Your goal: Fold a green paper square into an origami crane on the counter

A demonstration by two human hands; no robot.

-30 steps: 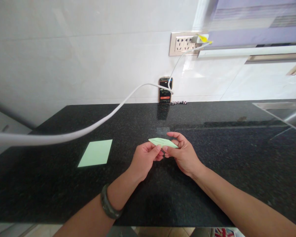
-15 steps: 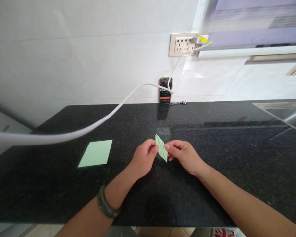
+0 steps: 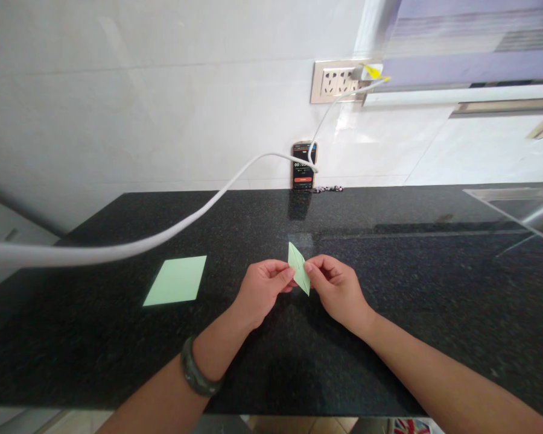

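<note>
Turned from crosswise to lengthwise, the folded green paper [image 3: 299, 269] is up above the black counter [image 3: 271, 374], its opposite sides pinched by the person's left hand [image 3: 265, 286] and right hand [image 3: 339, 286], thumbs against fingers. Against the wall [image 3: 199, 126], the phone [image 3: 303, 179] reads "00:0", later digits behind the cable [image 3: 221, 191].

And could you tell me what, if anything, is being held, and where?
The folded green paper, pinched near mid-length: left hand on its left edge, right hand on its right.
</note>
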